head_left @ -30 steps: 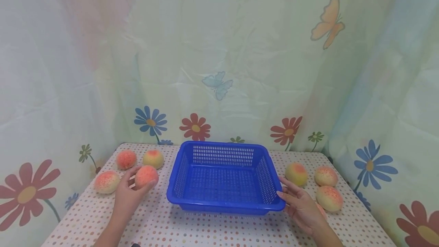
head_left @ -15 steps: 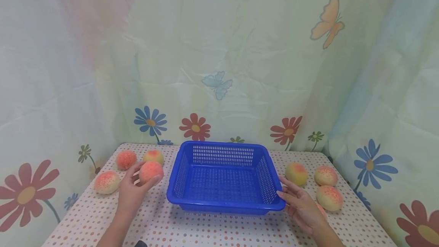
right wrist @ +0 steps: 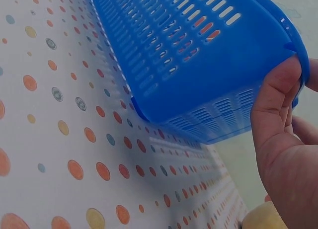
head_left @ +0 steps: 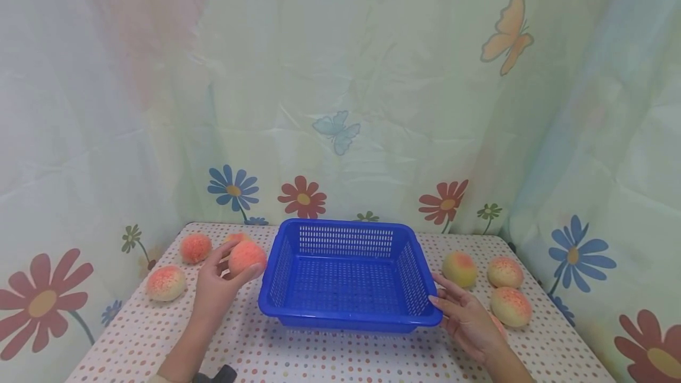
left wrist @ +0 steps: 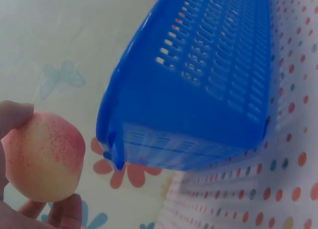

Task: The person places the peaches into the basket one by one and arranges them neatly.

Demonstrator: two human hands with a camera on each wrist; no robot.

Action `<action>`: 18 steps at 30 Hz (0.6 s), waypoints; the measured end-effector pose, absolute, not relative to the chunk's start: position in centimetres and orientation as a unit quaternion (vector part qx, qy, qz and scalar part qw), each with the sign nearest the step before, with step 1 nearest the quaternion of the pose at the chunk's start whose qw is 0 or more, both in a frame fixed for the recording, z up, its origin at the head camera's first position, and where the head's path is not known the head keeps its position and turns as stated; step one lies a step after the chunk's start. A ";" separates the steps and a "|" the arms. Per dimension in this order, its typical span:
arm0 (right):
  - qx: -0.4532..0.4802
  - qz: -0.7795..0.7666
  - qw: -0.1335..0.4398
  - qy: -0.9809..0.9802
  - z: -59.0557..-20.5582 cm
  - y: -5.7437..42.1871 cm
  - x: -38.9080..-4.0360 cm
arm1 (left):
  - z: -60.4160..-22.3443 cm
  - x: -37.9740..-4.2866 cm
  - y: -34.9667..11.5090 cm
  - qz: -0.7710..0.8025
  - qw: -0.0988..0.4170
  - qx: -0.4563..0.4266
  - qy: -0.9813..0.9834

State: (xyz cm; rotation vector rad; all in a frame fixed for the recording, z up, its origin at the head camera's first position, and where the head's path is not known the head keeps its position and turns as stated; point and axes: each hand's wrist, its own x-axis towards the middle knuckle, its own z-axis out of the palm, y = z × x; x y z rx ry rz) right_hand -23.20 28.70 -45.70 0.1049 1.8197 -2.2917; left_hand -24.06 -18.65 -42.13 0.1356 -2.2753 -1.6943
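Note:
My left hand holds a pinkish-red peach between thumb and fingers, just left of the basket's rim. In the left wrist view the peach shows a pale yellow lower side, raised above the table. A blue plastic basket with slotted walls stands in the middle of the table, with nothing inside. My right hand grips the basket's right rim near its front corner. Seen from the right wrist, the thumb presses the outside of the rim while fingers curl behind it.
On the left lie a red peach, a speckled peach and one partly hidden peach behind my left hand. Several more peaches, including a yellow one and a speckled one, lie right of the basket on the dotted tablecloth.
My left hand has carried the peach up and to the right, toward the basket, and now covers part of the yellow peach behind. The right hand and basket have stayed still.

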 end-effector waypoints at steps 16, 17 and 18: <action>0.019 -0.780 0.105 0.617 -45.9 28.9 -23.2 | -40.9 -25.3 -16.6 -0.613 0.131 0.011 -0.779; 0.017 -0.780 0.106 0.617 -45.9 28.9 -23.3 | -40.9 -25.4 -16.5 -0.615 0.130 0.010 -0.778; 0.016 -0.780 0.106 0.616 -46.0 28.9 -23.3 | -40.9 -25.5 -16.4 -0.616 0.130 0.009 -0.777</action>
